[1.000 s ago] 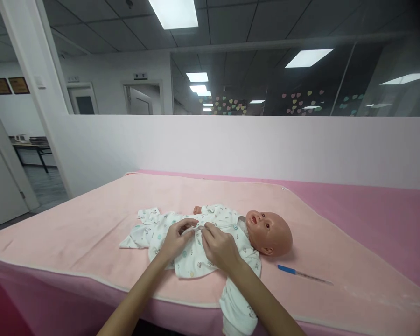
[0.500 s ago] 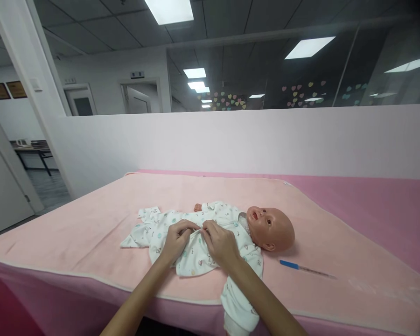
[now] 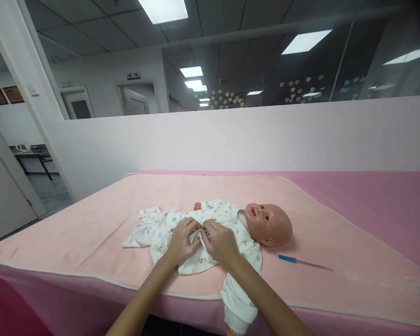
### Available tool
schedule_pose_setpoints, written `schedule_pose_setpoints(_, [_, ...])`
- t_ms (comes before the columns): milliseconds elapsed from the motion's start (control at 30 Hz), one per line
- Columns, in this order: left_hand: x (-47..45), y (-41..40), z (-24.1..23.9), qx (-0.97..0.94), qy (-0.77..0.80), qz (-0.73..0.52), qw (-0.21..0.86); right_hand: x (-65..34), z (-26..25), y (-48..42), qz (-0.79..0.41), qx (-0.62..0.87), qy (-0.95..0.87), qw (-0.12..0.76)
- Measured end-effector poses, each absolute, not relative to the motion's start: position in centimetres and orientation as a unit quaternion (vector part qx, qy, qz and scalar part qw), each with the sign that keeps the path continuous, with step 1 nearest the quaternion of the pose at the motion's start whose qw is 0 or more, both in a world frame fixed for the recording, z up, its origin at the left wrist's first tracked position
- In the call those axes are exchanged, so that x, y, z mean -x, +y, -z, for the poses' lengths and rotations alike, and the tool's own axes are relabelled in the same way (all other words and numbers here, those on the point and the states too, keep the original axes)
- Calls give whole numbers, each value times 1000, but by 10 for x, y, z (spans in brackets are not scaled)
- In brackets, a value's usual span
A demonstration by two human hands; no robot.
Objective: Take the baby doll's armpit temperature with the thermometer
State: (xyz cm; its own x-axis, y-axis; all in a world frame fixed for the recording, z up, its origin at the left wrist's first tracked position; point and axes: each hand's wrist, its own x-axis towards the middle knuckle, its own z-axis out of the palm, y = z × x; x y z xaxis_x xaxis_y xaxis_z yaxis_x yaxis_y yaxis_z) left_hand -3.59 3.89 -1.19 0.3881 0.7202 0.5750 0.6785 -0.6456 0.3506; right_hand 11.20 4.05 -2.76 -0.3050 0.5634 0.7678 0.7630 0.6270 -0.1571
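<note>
Both hands have closed in since a second ago: the left hand [image 3: 182, 241] and the right hand [image 3: 220, 241] now meet at the doll's belly, fingertips touching, where before a small gap showed between them. Each hand is narrowed to a pinch on the front of the romper [image 3: 196, 233], gathering its fabric at the midline.

The doll [image 3: 269, 224] lies on its back on the blanket [image 3: 91, 224], long axis running left to right — head to the right, face up, legs to the left. One romper leg lies flat and spread to the left of the hands; a sleeve hangs over the blanket's near edge, just right of the right forearm. A thermometer [image 3: 301, 262] lies on the blanket right of the doll's head and nearer the viewer, blue end toward the doll — roughly parallel to the doll.
</note>
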Motion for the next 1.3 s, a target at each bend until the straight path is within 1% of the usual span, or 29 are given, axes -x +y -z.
schedule_pose_setpoints(167, [34,37,14,-842,411,-349,-20,-112,28,41,98,423,-795,424])
schedule_pose_setpoints(400, [34,36,18,-834,406,-370,-59,-113,27,40,97,415,-792,437])
schedule_pose_setpoints(633, [32,37,22,-833,413,-349,-113,-113,29,40,83,403,-792,451])
schedule_pose_setpoints(1033, [34,39,26,-818,407,-395,-91,-114,28,39,70,397,-796,451])
schedule_pose_setpoints(1300, [35,34,22,-818,394,-406,-106,-115,24,36,76,388,-791,466])
